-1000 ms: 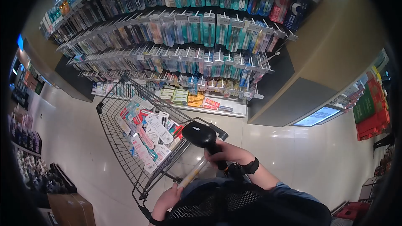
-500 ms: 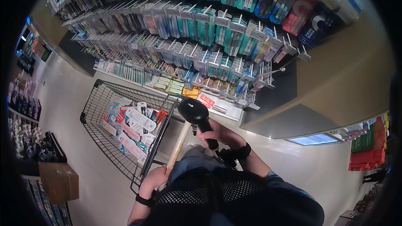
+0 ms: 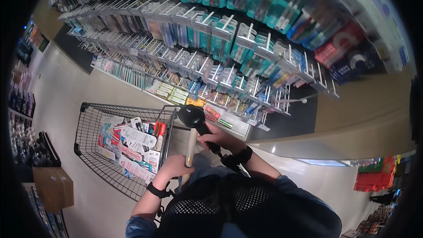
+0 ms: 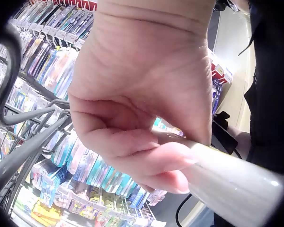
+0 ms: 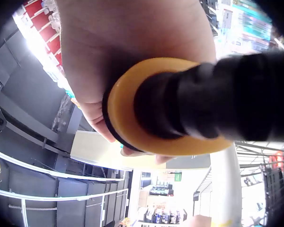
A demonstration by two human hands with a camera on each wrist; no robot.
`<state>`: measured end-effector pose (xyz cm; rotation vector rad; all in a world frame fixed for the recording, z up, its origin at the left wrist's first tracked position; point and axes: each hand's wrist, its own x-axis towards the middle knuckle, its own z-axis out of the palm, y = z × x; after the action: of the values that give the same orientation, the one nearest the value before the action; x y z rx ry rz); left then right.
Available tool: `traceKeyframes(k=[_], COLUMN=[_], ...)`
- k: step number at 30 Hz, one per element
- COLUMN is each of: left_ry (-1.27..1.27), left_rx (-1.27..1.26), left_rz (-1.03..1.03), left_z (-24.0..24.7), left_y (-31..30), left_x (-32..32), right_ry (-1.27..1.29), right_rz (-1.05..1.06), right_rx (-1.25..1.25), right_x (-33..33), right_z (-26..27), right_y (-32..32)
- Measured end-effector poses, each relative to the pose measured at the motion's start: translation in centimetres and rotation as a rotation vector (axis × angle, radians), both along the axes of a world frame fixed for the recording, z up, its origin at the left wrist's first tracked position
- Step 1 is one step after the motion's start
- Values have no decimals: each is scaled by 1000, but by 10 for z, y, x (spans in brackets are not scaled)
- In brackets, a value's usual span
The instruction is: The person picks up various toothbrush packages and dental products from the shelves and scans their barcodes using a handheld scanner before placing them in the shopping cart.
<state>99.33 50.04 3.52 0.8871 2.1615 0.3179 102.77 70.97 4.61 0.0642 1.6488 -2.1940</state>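
My left hand grips the pale bar handle of a wire shopping cart. In the left wrist view, its fingers curl round the smooth white bar. My right hand holds a black barcode scanner by its grip, rounded head up, right beside the far end of the bar. From the right wrist, the scanner's yellow-orange base ring and thick black cable show, hiding most of the fingers. Packaged toothbrushes lie heaped inside the cart.
A wide rack of hanging toothbrush packs stands in front, with boxes along its bottom shelf. A beige column borders it on the right. A cardboard box sits at left, and red crates at far right.
The cart has swung to the left in view, and the rack looks closer and more tilted. My left hand has come nearer the right one along the bar. Both holds stay.
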Motion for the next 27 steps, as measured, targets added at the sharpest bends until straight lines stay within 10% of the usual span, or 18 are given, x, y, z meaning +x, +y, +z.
traceKeyframes(k=[14,18,27], left_ry=[-13,-470,71], left_rx=[-39,-51,1043], left_rz=[-64,59,479], left_z=[1,2,-2], left_y=[41,59,202], left_x=[-18,-40,-171], right_ry=[-119,-137,-166], right_rz=[173,164,16], right_rx=[-56,-17,-139], right_x=[-66,-70,-31], right_z=[5,5,11], right_y=[65,96,138])
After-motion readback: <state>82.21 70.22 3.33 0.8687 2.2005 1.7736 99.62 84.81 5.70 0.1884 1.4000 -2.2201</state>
